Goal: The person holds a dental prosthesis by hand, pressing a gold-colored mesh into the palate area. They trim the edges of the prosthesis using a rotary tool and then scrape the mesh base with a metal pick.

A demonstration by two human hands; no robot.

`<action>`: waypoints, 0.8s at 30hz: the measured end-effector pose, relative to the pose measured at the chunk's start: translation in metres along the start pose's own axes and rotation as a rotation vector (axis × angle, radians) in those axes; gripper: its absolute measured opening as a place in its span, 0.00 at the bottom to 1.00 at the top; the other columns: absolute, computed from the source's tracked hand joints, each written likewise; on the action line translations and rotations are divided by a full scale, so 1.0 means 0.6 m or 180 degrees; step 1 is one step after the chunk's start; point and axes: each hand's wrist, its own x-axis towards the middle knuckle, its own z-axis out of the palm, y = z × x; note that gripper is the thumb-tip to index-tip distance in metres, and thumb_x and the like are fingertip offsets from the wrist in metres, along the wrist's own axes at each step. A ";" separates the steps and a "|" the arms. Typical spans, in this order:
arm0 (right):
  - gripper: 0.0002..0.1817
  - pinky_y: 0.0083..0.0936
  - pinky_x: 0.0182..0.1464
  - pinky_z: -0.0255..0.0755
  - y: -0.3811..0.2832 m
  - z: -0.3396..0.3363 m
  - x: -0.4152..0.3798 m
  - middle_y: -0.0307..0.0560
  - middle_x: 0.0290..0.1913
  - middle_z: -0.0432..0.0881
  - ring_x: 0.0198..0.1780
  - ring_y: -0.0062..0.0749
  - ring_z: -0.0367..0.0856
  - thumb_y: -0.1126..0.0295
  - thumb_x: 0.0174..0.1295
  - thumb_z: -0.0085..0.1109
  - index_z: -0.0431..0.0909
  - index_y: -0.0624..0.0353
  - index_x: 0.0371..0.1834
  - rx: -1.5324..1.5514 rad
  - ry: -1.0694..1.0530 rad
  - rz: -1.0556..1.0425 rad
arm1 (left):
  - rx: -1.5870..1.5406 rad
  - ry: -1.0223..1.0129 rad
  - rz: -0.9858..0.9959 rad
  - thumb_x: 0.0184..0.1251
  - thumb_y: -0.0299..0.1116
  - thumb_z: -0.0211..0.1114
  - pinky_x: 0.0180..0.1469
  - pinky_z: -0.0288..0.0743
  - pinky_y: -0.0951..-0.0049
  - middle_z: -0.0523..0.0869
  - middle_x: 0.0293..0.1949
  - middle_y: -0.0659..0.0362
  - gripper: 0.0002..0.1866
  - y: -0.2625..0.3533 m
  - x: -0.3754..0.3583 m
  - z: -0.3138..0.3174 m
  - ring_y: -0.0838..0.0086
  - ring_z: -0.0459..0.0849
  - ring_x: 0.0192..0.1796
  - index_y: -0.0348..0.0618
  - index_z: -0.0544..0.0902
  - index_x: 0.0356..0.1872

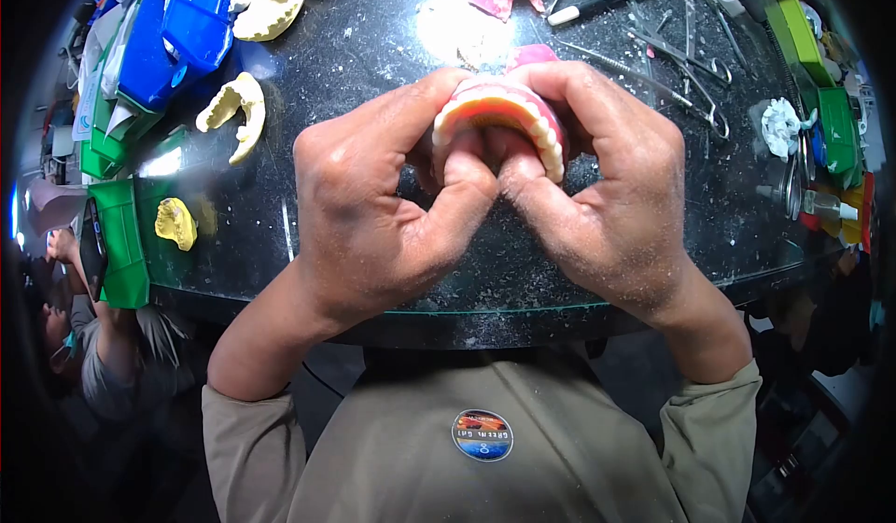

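Observation:
Between both hands is a denture (495, 100) with a pink base and an arch of whitish teeth facing me, held above the dark worktop. My left hand (392, 187) grips its left side, forefinger along the outer edge and thumb inside the arch. The right side is gripped the same way by my right hand (597, 178), its thumb tip close to the left one. The remaining fingers curl underneath, partly hidden. Just behind the denture a piece of pink material (532, 55) shows.
Yellowish dental casts (233, 117) lie at left near blue bins (198, 14) and a green bin (119, 243). Scissors (691, 52), a white-tipped pen (597, 5) and metal tools are at back right. Crumpled foil-like material (782, 127) sits far right. Another person (117, 355) is at far left.

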 end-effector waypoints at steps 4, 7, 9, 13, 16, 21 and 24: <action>0.17 0.22 0.37 0.74 0.007 0.001 0.002 0.50 0.33 0.79 0.32 0.30 0.81 0.78 0.48 0.59 0.76 0.68 0.44 0.0018 0.0054 -0.0265 | -0.0074 -0.0019 -0.0125 0.57 0.20 0.56 0.47 0.75 0.78 0.85 0.38 0.52 0.16 0.000 0.000 0.001 0.76 0.83 0.40 0.26 0.78 0.47; 0.18 0.23 0.37 0.74 0.007 -0.002 0.002 0.51 0.33 0.79 0.33 0.33 0.81 0.78 0.47 0.59 0.75 0.68 0.44 0.0030 0.0004 -0.0264 | 0.0010 -0.0040 -0.0148 0.56 0.21 0.57 0.47 0.75 0.78 0.85 0.38 0.52 0.16 0.003 0.000 -0.001 0.77 0.83 0.41 0.26 0.78 0.47; 0.18 0.24 0.37 0.74 0.009 0.001 0.001 0.51 0.33 0.79 0.33 0.34 0.81 0.78 0.47 0.59 0.76 0.68 0.44 0.0027 0.0049 -0.0289 | 0.0035 -0.0032 -0.0124 0.56 0.21 0.58 0.47 0.75 0.78 0.85 0.38 0.52 0.16 0.003 0.001 0.000 0.77 0.83 0.41 0.26 0.78 0.47; 0.17 0.24 0.38 0.74 0.004 -0.001 0.001 0.51 0.34 0.79 0.33 0.35 0.81 0.78 0.47 0.59 0.76 0.67 0.44 -0.0049 -0.0046 -0.0207 | 0.0132 -0.0102 -0.0025 0.55 0.20 0.59 0.47 0.75 0.78 0.85 0.38 0.52 0.16 -0.001 0.000 -0.003 0.77 0.83 0.40 0.27 0.79 0.47; 0.17 0.24 0.39 0.75 0.003 0.000 -0.001 0.51 0.34 0.79 0.35 0.35 0.82 0.78 0.47 0.60 0.75 0.67 0.44 -0.0066 -0.0020 -0.0213 | 0.0203 -0.0078 -0.0033 0.55 0.20 0.60 0.46 0.75 0.78 0.85 0.38 0.52 0.16 0.001 -0.002 -0.004 0.77 0.83 0.40 0.27 0.79 0.47; 0.18 0.24 0.40 0.76 0.008 -0.001 0.003 0.51 0.36 0.80 0.36 0.35 0.83 0.79 0.47 0.60 0.75 0.67 0.45 0.0057 -0.0042 -0.0204 | 0.0227 0.0077 0.0001 0.54 0.21 0.60 0.47 0.75 0.77 0.85 0.38 0.53 0.17 0.000 -0.002 -0.001 0.76 0.83 0.40 0.28 0.78 0.48; 0.19 0.23 0.39 0.76 0.008 -0.004 0.003 0.50 0.35 0.80 0.36 0.30 0.83 0.79 0.47 0.61 0.75 0.68 0.46 0.0144 -0.0116 -0.0107 | 0.0188 0.0035 -0.0128 0.54 0.20 0.60 0.48 0.75 0.77 0.85 0.39 0.53 0.18 0.001 -0.001 0.000 0.76 0.83 0.41 0.27 0.78 0.48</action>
